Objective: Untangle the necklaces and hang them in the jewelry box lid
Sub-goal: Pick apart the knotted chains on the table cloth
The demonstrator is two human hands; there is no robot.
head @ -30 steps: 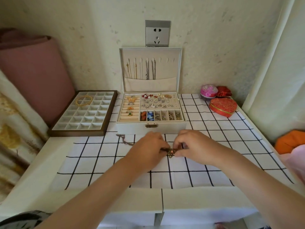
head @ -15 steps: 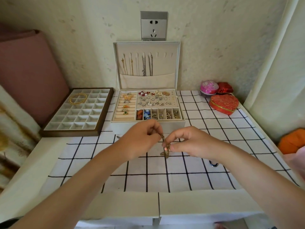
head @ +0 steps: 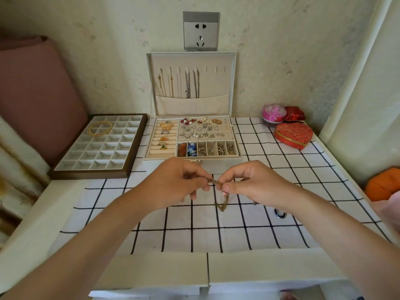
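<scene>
Tangled bronze-coloured necklace [head: 223, 201], held above the desk [head: 28, 224] just in front of the jewelry box [head: 225, 165]. Both hands are clamped on it: the left hand [head: 177, 182] pinches the knot at its fingertips, and the right hand [head: 257, 184] pinches it from the other side, so that the two sets of fingertips almost meet. A loop of chain hangs from the pinch toward the checked cloth [head: 194, 224]. Behind the hands, the box stands open with its lid [head: 194, 105] upright against the wall; several necklaces [head: 187, 87] hang from the slots in the lid, their lower ends tucked into its pocket. Left of the box lies a compartment tray [head: 65, 173] carrying a gold bangle [head: 99, 127]. Right of the box sit a red heart-shaped box [head: 293, 135], a pink round box [head: 273, 112] and a small red box [head: 294, 113]. A dark ring [head: 279, 213] lies on the cloth beside the right wrist.
</scene>
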